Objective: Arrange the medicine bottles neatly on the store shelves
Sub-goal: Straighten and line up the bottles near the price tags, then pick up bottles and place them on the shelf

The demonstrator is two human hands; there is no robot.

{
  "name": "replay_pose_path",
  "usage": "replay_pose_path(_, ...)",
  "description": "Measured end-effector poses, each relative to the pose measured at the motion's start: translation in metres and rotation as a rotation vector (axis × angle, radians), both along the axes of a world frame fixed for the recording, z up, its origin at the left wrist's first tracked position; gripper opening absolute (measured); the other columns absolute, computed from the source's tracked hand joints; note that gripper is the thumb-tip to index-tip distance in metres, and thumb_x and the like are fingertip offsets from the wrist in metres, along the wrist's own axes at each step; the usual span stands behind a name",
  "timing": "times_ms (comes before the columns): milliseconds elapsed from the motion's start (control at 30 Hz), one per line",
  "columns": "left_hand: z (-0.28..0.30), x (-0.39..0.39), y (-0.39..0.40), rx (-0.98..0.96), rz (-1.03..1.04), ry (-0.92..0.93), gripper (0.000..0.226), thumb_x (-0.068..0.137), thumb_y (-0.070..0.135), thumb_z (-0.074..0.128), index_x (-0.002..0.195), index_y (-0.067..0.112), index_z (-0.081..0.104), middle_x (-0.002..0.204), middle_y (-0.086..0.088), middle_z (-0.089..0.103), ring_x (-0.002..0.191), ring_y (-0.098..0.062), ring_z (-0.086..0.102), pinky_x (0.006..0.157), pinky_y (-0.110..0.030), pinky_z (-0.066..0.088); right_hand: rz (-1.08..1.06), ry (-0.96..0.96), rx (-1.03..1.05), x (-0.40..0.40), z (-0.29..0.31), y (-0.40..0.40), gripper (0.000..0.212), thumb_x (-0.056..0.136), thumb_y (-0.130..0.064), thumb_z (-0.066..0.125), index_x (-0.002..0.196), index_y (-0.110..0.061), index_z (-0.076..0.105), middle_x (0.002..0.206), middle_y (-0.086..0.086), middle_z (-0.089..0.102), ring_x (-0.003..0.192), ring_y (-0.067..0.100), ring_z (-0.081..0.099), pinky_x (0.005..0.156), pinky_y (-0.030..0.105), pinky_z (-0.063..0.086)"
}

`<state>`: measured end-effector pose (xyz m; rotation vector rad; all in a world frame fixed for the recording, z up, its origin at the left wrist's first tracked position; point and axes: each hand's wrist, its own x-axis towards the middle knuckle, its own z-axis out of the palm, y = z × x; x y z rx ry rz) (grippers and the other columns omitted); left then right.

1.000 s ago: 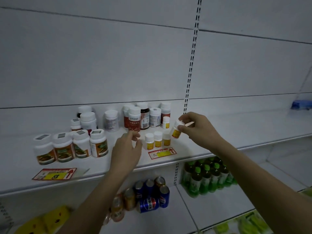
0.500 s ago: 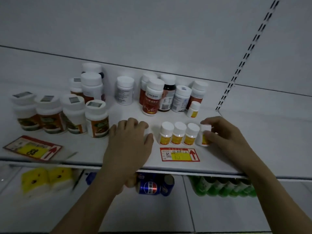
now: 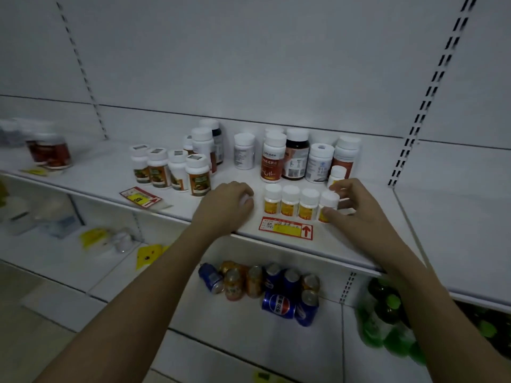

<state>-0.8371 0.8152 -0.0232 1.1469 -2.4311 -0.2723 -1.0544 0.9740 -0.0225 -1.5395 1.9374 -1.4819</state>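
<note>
Right hand (image 3: 351,205) steadying upright yellow bottle (image 3: 327,207)

Below my shelf, soda cans (image 3: 260,288) clustered at lower centre, one blue can on its side, green bottles (image 3: 387,324) at lower right, yellow packets (image 3: 148,255) at lower left, red-and-yellow price tag (image 3: 286,228) at centre.

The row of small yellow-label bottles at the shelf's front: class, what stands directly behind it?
Behind the row of small yellow-label bottles stand taller bottles and one more small bottle. The right hand, on the row's end bottle, covers that small bottle's lower part.
</note>
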Motion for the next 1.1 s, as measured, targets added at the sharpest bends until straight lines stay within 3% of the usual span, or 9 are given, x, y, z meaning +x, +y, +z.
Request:
replay_pose_path(133, 0.0, 0.003, 0.013, 0.023, 0.065, 0.03, 0.028, 0.096, 0.03, 0.044, 0.118, 0.026, 0.061, 0.119, 0.001, 0.062, 0.104, -0.016, 0.056, 0.077, -0.029, 0.042, 0.006, -0.024, 0.024, 0.0, 0.002, 0.0, 0.039, 0.087, -0.022, 0.072, 0.114, -0.037, 0.049, 0.102, -0.02, 0.058, 0.088, -0.003, 0.059, 0.063, 0.011, 0.043)
replay_pose_path(267, -0.003, 0.01, 0.029, 0.056, 0.074, 0.04, 0.033, 0.098, 0.03, 0.039, 0.126, 0.026, 0.057, 0.124, 0.001, 0.062, 0.108, -0.016, 0.056, 0.086, -0.033, 0.046, -0.053, -0.052, 0.004, 0.004, 0.003, 0.003, 0.027, 0.094, -0.037, 0.062, 0.118, -0.032, 0.051, 0.105, -0.016, 0.058, 0.094, 0.0, 0.056, 0.068, 0.016, 0.041)
replay_pose_path(400, 0.006, 0.027, 0.036, 0.129, -0.031, -0.015, 0.035, 0.098, 0.033, 0.041, 0.13, 0.025, 0.056, 0.131, 0.001, 0.059, 0.115, -0.017, 0.054, 0.092, -0.031, 0.043, -0.169, -0.023, -0.161, 0.008, 0.01, 0.008, 0.012, 0.098, -0.031, 0.056, 0.109, -0.026, 0.058, 0.101, -0.016, 0.061, 0.093, 0.004, 0.058, 0.069, 0.019, 0.041)
replay_pose_path(600, 0.055, 0.086, 0.022, -0.026, -0.093, 0.085, 0.025, 0.095, 0.034, 0.05, 0.114, 0.03, 0.065, 0.114, 0.01, 0.067, 0.095, -0.007, 0.06, 0.079, -0.028, 0.05, -0.291, 0.173, -0.38, 0.055, 0.052, -0.013, 0.009, 0.096, -0.021, 0.055, 0.094, -0.03, 0.057, 0.088, -0.018, 0.061, 0.08, 0.0, 0.058, 0.063, 0.022, 0.043)
replay_pose_path(700, 0.077, 0.127, 0.006, -0.073, -0.074, 0.111, 0.022, 0.093, 0.033, 0.05, 0.107, 0.032, 0.067, 0.106, 0.012, 0.067, 0.087, -0.007, 0.058, 0.071, -0.026, 0.046, -0.183, 0.179, -0.29, 0.104, 0.078, -0.049, 0.007, 0.095, -0.023, 0.056, 0.092, -0.028, 0.059, 0.084, -0.013, 0.063, 0.074, 0.0, 0.058, 0.059, 0.02, 0.043)
replay_pose_path(767, 0.085, 0.157, -0.005, -0.063, -0.055, 0.133, 0.021, 0.093, 0.031, 0.05, 0.106, 0.033, 0.067, 0.105, 0.012, 0.068, 0.091, -0.008, 0.06, 0.078, -0.029, 0.05, -0.092, 0.188, -0.223, 0.138, 0.09, -0.075, 0.008, 0.095, -0.02, 0.056, 0.09, -0.025, 0.061, 0.083, -0.009, 0.063, 0.068, 0.001, 0.058, 0.056, 0.015, 0.043)
replay_pose_path(867, 0.09, 0.206, -0.023, -0.057, -0.047, 0.182, 0.019, 0.093, 0.029, 0.052, 0.103, 0.032, 0.068, 0.1, 0.013, 0.069, 0.092, -0.006, 0.06, 0.081, -0.033, 0.052, -0.019, 0.164, -0.171, 0.18, 0.101, -0.11, 0.012, 0.094, -0.019, 0.057, 0.087, -0.027, 0.062, 0.086, -0.007, 0.065, 0.073, 0.007, 0.06, 0.063, 0.022, 0.043)
replay_pose_path(967, 0.097, 0.244, -0.048, -0.053, -0.048, 0.195, 0.017, 0.094, 0.029, 0.053, 0.105, 0.032, 0.067, 0.1, 0.015, 0.067, 0.094, -0.003, 0.059, 0.078, -0.027, 0.049, -0.037, 0.128, -0.148, 0.202, 0.104, -0.139, 0.012, 0.093, -0.021, 0.056, 0.087, -0.029, 0.063, 0.088, -0.009, 0.066, 0.076, 0.009, 0.063, 0.066, 0.025, 0.049)
replay_pose_path(1100, 0.103, 0.261, -0.091, -0.025, -0.065, 0.271, 0.016, 0.095, 0.026, 0.054, 0.102, 0.033, 0.066, 0.1, 0.014, 0.066, 0.091, -0.001, 0.058, 0.074, -0.022, 0.045, -0.097, 0.096, -0.114, 0.209, 0.1, -0.17, 0.01, 0.092, -0.024, 0.056, 0.086, -0.028, 0.063, 0.088, -0.009, 0.065, 0.073, 0.008, 0.064, 0.058, 0.02, 0.046)
